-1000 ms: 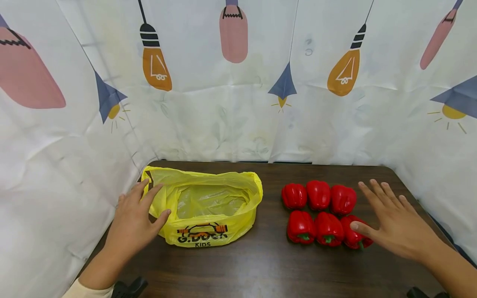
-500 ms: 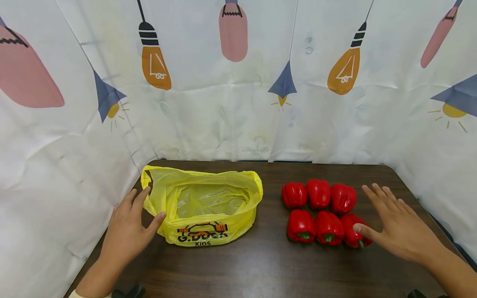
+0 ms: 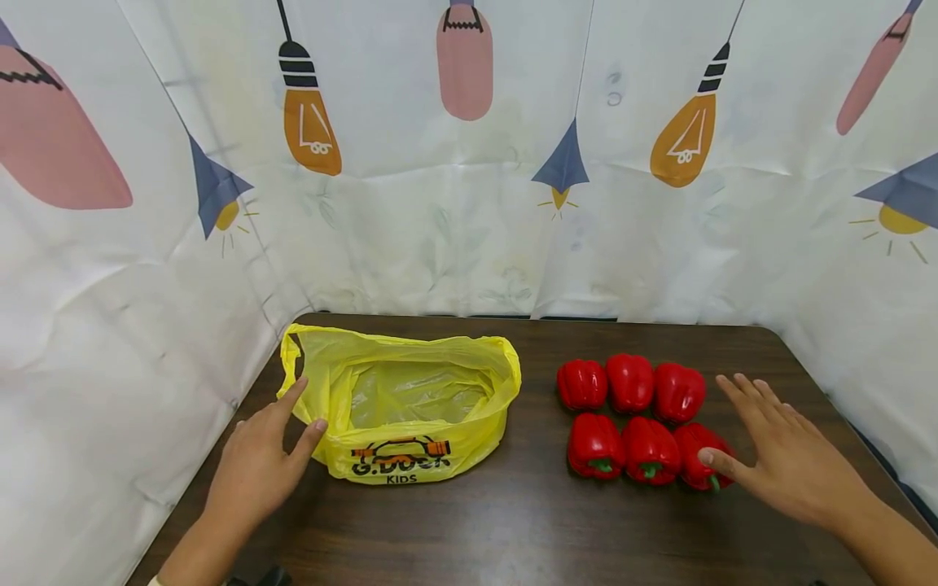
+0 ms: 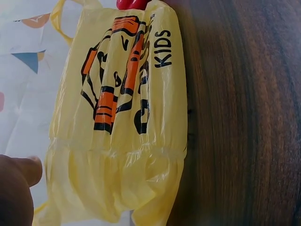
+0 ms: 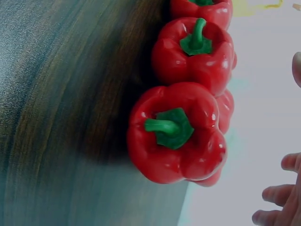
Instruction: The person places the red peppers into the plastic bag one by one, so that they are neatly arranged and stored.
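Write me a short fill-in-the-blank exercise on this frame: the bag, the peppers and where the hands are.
1. The red peppers number ____ and lie in two rows on the table.
2. The word printed lowest on the yellow bag is ____.
3. The left hand is beside the ____, fingers straight.
4. The right hand reaches over the near-row pepper that lies farthest to the ____.

Missing words: six; KIDS; bag; right
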`<state>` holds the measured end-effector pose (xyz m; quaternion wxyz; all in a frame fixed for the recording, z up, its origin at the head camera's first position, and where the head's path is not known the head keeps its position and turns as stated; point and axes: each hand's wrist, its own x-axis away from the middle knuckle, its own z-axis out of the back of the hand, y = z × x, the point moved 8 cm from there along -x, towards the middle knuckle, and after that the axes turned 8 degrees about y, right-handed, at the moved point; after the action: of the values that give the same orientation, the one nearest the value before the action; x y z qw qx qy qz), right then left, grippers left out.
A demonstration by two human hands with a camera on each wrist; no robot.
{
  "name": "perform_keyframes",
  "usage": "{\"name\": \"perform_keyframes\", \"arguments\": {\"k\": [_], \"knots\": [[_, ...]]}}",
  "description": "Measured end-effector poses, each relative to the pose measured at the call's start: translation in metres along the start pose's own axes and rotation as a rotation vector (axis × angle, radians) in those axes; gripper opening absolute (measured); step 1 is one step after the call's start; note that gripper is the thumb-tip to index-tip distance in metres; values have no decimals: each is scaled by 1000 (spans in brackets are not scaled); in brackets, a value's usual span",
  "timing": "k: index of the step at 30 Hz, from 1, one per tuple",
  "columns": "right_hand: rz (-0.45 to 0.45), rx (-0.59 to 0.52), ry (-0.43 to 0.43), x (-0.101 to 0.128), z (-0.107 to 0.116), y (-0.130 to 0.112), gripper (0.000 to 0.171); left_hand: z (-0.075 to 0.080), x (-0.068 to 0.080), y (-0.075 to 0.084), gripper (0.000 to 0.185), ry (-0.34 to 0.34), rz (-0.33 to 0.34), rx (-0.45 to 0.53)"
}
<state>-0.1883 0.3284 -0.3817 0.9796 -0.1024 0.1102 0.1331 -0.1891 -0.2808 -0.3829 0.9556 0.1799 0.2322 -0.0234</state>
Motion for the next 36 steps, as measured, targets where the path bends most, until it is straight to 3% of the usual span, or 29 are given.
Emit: {"name": "perform_keyframes", "arguments": {"k": [12,21,36], "knots": [[19,-5,67,8,0,4,101,-5,-3,3,60,34,39,73],[-3,-63,36,10,-4,6,102,-9,-6,0,58,55,103,123],[-44,-113,-55,9,-18,8,100,-9,-8,-1,57,83,114,137]]}}
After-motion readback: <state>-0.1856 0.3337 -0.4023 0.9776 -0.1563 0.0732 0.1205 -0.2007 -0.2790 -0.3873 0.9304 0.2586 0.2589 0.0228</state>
